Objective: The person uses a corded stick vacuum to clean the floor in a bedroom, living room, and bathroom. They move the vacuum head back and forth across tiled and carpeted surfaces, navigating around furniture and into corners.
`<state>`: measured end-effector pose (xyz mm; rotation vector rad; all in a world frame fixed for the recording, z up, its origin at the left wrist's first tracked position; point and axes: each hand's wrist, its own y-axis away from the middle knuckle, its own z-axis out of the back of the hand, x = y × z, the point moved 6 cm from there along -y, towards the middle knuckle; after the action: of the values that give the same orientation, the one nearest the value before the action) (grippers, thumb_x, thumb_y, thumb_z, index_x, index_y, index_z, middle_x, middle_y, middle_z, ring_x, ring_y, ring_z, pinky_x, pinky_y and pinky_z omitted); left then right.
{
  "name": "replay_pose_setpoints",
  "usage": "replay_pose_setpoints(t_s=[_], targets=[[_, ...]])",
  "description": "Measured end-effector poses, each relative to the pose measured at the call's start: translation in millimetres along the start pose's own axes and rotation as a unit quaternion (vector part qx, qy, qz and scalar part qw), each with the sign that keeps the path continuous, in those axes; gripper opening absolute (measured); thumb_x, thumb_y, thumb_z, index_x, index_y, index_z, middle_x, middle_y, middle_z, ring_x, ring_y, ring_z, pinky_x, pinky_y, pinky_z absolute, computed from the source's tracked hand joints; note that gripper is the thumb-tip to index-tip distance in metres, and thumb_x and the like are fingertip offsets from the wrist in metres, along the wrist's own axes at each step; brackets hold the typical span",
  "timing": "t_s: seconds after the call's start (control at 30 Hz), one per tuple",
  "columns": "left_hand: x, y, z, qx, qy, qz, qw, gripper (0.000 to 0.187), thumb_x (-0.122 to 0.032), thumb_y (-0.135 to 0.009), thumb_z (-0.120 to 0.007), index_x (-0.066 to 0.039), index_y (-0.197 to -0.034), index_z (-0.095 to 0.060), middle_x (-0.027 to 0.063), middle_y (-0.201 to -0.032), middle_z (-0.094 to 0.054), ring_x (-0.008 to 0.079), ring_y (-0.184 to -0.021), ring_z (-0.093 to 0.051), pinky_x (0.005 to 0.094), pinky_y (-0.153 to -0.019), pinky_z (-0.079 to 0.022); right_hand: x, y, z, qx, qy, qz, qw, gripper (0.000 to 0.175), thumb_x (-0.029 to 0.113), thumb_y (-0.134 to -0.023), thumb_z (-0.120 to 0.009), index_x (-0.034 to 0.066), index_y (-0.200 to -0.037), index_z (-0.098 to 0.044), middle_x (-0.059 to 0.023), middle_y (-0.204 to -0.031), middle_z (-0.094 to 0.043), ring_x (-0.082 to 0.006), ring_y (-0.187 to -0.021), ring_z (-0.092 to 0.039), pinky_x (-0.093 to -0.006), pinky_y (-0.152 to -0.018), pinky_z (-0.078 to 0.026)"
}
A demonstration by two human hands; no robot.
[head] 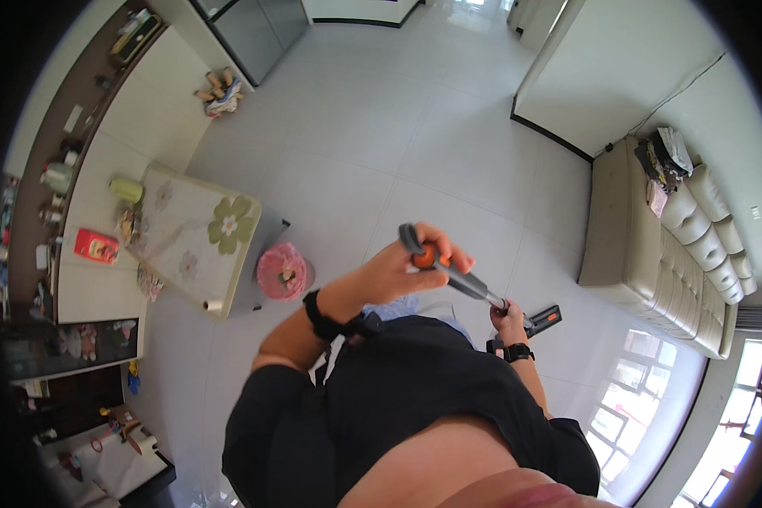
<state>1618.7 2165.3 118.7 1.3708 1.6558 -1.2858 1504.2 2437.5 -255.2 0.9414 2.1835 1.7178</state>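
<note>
My left hand (413, 263) is around the grey handle with orange parts (460, 279) of a long-handled floor-cleaning tool. Its thumb and fingers lie on either side of the grip, near the handle's looped upper end. Lower down, my right hand (511, 319) grips the metal pole (496, 301). Beyond that hand, a dark flat head with an orange part (544, 320) shows low by the floor. Whether it is a mop or a vacuum cleaner cannot be told. Both wrists wear black bands.
Left of me stands a table with a flower-patterned cover (190, 222), beside a pink-lined waste bin (282, 272). A cream sofa (648, 273) with folded clothes (667, 155) is on the right. Grey floor tiles (413, 127) stretch ahead towards a refrigerator (257, 38). A sideboard (120, 127) lines the left.
</note>
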Motion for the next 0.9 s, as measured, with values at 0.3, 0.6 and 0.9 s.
replay_pose_setpoints(t_s=[0.3,0.6,0.9], targets=[[21,-180,86,0.135,-0.021,0.031,0.990,0.021,-0.007,-0.080,-0.054,-0.006,-0.093,-0.037,0.0107,-0.093,-0.049,0.0223,-0.097,-0.048,0.0347,-0.084,-0.036,62,-17,-93,-0.037,-0.013,0.036,0.999,0.010,0.007,-0.075,-0.045,0.0036,-0.066,-0.046,-0.0074,-0.057,-0.048,-0.0208,-0.048,-0.048,-0.0294,-0.047,-0.046],[-61,-297,285,-0.072,-0.101,-0.058,0.991,0.023,-0.016,-0.081,-0.053,-0.006,-0.096,-0.039,0.0120,-0.083,-0.051,0.0243,-0.085,-0.053,0.0393,-0.076,-0.043,33,-89,-392,0.075,0.037,-0.119,0.989,0.021,0.021,-0.085,-0.038,0.0006,-0.081,-0.042,-0.0098,-0.068,-0.049,-0.0217,-0.058,-0.051,-0.0284,-0.047,-0.046],[-190,-387,447,-0.058,-0.199,-0.271,0.940,0.025,-0.029,-0.080,-0.054,-0.010,-0.090,-0.041,0.0064,-0.066,-0.049,0.0166,-0.053,-0.050,0.0279,-0.054,-0.039,-25,-73,-700,0.170,0.066,-0.123,0.976,0.018,0.018,-0.086,-0.042,0.0007,-0.083,-0.039,-0.0124,-0.077,-0.048,-0.0230,-0.072,-0.050,-0.0324,-0.066,-0.048]])
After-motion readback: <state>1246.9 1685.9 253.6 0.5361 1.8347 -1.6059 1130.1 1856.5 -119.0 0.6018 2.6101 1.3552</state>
